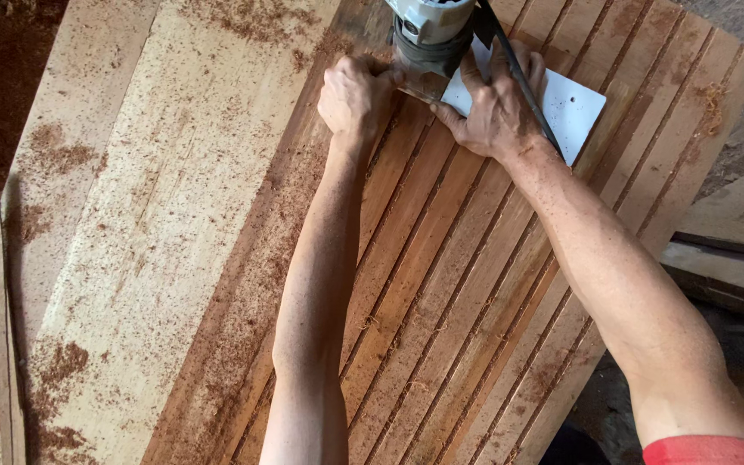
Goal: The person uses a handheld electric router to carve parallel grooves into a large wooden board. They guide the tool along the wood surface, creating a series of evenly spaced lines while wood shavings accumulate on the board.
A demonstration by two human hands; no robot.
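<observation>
A grey handheld router [430, 33] stands on a brown wooden panel [441, 293] cut with several long parallel grooves. A white rectangular base plate [572, 110] sticks out from under the tool to the right. My left hand [355, 95] grips the tool's base from the left with fingers curled. Pressed against the base on the other side, my right hand [494, 108] lies over the white plate. A black power cord [523, 82] runs across the back of my right hand. Both forearms stretch out over the grooved panel.
Pale wide boards [157, 224] dusted with reddish sawdust lie to the left of the panel. A thin wooden strip [3, 327] lies at the far left. Stacked planks [734, 250] sit at the right, beyond the panel's edge. Sawdust covers the ground top left.
</observation>
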